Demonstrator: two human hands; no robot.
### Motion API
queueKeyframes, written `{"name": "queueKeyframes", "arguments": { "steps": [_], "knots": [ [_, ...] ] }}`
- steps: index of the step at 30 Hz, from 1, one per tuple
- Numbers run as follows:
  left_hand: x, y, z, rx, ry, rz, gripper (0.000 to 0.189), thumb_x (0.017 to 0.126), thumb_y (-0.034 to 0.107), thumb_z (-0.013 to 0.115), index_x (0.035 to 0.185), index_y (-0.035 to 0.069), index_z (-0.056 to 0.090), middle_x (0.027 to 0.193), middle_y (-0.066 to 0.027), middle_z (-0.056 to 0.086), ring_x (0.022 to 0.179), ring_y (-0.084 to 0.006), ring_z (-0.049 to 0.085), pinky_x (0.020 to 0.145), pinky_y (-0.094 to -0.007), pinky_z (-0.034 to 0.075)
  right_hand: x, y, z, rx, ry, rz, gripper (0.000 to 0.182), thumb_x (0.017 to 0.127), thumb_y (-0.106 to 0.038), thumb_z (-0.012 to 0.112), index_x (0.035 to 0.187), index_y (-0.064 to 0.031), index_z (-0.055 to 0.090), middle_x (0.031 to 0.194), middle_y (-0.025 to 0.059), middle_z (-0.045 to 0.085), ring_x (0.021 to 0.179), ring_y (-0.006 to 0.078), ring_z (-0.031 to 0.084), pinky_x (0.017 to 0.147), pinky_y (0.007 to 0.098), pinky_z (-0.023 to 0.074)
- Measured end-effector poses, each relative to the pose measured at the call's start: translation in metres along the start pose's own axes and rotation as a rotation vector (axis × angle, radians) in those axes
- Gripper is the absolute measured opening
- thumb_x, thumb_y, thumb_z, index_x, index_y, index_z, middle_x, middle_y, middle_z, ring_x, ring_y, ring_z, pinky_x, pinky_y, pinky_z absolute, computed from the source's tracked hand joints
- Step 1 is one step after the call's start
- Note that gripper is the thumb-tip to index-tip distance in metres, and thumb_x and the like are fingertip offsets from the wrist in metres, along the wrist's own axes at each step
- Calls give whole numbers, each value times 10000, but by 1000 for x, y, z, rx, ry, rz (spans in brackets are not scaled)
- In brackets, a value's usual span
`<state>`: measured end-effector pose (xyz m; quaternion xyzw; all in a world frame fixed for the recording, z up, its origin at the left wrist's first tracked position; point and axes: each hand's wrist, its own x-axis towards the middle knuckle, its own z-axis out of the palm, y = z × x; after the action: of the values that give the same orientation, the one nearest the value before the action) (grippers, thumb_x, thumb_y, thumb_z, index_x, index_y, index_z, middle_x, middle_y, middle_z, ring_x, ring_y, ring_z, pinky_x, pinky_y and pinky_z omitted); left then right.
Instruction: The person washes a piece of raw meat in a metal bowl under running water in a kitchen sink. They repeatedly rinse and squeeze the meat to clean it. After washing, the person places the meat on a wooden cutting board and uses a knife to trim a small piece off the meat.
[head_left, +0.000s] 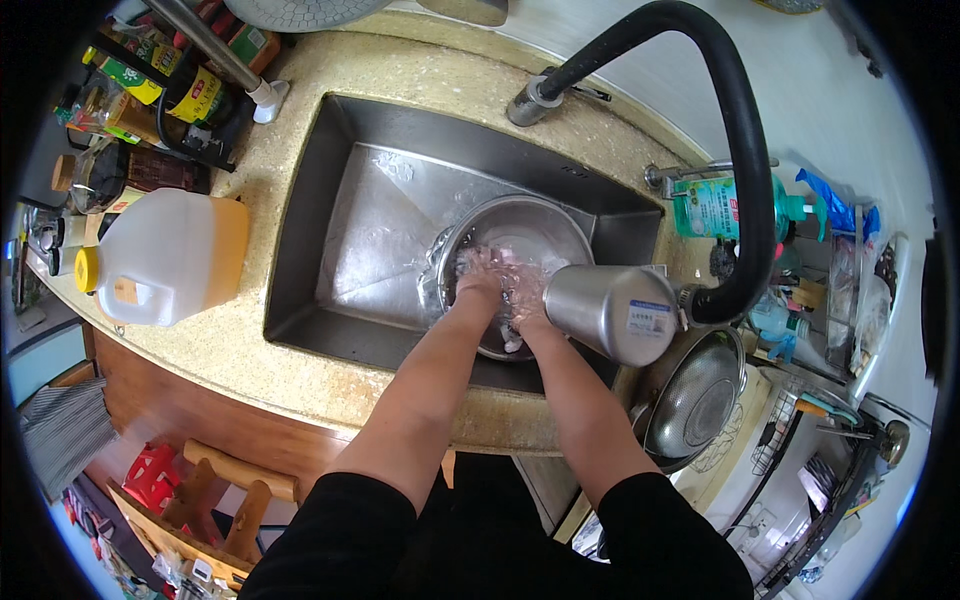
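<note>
Both hands are down in a round stainless steel basin (577, 225) of water at the right side of a steel sink (420, 232). My left hand (478, 283) is at the basin's left part, its fingers blurred by churning water. My right hand (532, 315) is beside it, partly covered by a wide metal faucet head (611, 311). Something pinkish (504, 255), perhaps meat, shows under the water near the fingers. A small whitish piece (512, 341) lies near the basin's front wall. What either hand grips is hidden by splashing.
A black faucet hose (750, 150) arches over the right side. At left on the counter (330, 382) stands a plastic jug (172, 255) of yellow liquid, near sauce bottles (199, 94). A green soap bottle (720, 208) and a perforated metal colander (694, 405) are at right.
</note>
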<state>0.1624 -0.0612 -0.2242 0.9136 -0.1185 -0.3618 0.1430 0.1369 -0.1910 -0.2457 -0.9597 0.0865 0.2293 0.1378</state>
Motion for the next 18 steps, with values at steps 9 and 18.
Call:
{"name": "queueKeyframes", "arguments": {
  "steps": [9, 18],
  "knots": [
    [-20, -6, -67, -590, 56, -279, 449, 909, 396, 577, 1085, 3, 702, 1150, -244, 651, 1116, -375, 619, 946, -413, 495, 1, -34, -52, 665, -180, 332, 406, 856, -154, 591, 1233, -6, 609, 1147, 295, 624, 1073, 339, 631, 859, 400, 513],
    [-31, 17, -35, -2361, 114, -224, 370, 986, 348, 556, 1211, 54, 549, 1039, -149, 650, 883, -240, 655, 766, -389, 555, -43, -50, -67, 527, -1, -117, 389, 970, -123, 523, 1339, -16, 465, 1142, 235, 612, 1060, 326, 611, 905, 401, 470]
  ]
}}
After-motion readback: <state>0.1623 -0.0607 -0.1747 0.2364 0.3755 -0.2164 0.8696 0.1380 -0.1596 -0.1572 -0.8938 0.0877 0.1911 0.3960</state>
